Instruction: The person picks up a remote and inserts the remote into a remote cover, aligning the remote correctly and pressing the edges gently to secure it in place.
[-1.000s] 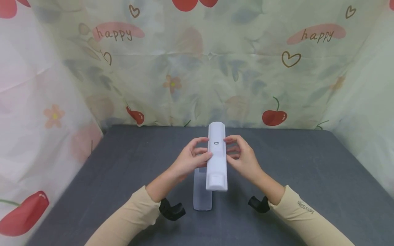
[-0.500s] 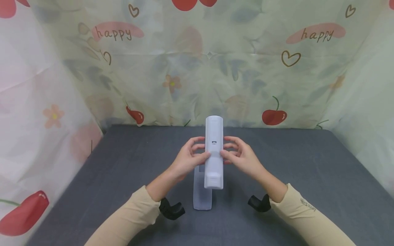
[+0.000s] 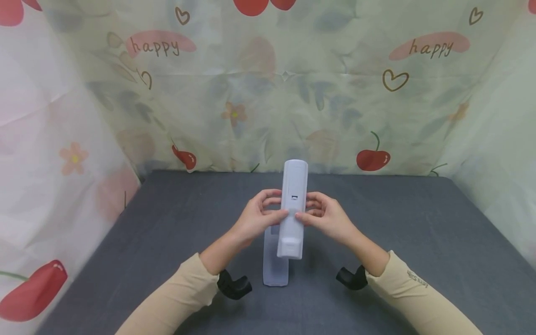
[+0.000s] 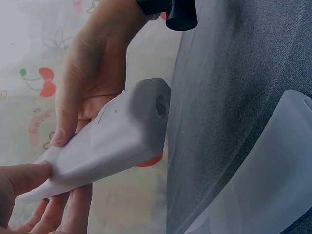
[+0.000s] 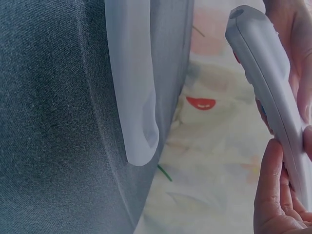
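1. White, smooth plastic forms the remote control [image 3: 295,179], a long, round-edged bar held above the table; its back faces up, with a small notch at mid-length and a raised block at the near end; a fine seam runs along its side in the right wrist view, with red and blue specks on the underside.
2. Left hand [image 3: 260,216] clamped on the remote control's left edge, thumb on its back; right hand [image 3: 328,216] clamped likewise on the right edge; the bar lies between them.
3. Translucent casing [image 3: 275,265], frosted and trough-like with a rounded end; lies below the remote control, partly hidden by it.
4. Dark grey, woven-textured cloth [image 3: 402,223] beneath the remote control; creased, cherry-printed curtain [image 3: 289,102] behind it.
5. Beige fabric cuffs [image 3: 188,279] and curved black mounts [image 3: 236,286], nearer the viewer, flanking the remote control.
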`<state>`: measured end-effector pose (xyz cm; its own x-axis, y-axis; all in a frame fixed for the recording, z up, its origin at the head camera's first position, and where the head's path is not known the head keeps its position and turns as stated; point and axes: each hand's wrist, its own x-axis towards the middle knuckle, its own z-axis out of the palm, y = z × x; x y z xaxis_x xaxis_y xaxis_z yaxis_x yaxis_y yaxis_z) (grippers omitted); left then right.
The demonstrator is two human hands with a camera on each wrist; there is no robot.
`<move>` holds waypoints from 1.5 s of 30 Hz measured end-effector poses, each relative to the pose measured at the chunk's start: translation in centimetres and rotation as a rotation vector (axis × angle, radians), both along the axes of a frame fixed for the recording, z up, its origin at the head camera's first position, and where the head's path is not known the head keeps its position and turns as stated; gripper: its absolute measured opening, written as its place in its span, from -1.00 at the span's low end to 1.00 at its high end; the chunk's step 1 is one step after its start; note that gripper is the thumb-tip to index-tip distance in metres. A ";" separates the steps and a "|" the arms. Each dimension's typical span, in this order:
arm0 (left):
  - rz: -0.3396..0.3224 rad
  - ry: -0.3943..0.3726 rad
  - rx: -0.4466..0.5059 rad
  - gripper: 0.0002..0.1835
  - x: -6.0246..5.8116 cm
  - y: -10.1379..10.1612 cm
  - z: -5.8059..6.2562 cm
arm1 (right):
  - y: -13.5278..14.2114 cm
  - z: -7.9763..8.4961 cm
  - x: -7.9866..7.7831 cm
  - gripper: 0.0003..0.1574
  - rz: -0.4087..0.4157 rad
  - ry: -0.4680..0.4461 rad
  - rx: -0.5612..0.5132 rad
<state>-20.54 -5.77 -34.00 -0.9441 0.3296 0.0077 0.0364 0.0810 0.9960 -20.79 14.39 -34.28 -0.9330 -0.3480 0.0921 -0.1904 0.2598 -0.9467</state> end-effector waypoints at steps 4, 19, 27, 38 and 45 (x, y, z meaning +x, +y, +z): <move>-0.016 0.010 -0.013 -0.46 0.0 -0.1 -0.1 | 0.0 -0.2 -0.1 -0.32 -0.012 -0.016 0.025; 0.046 -0.013 -0.131 -0.63 -1.4 -1.7 -1.7 | 0.4 -0.9 -0.6 -0.36 -0.084 0.022 0.081; 0.083 0.005 -0.343 -0.68 -2.4 -3.2 -4.1 | 0.6 -1.5 -1.1 -0.37 -0.128 0.003 0.098; 0.082 -0.108 -0.418 -0.69 -2.3 -3.4 -7.0 | 0.9 -2.3 -1.7 -0.36 -0.185 -0.015 0.113; 0.090 -0.114 -0.369 -0.69 -1.9 -2.9 -7.0 | 0.8 -2.8 -2.1 -0.36 -0.198 -0.003 0.110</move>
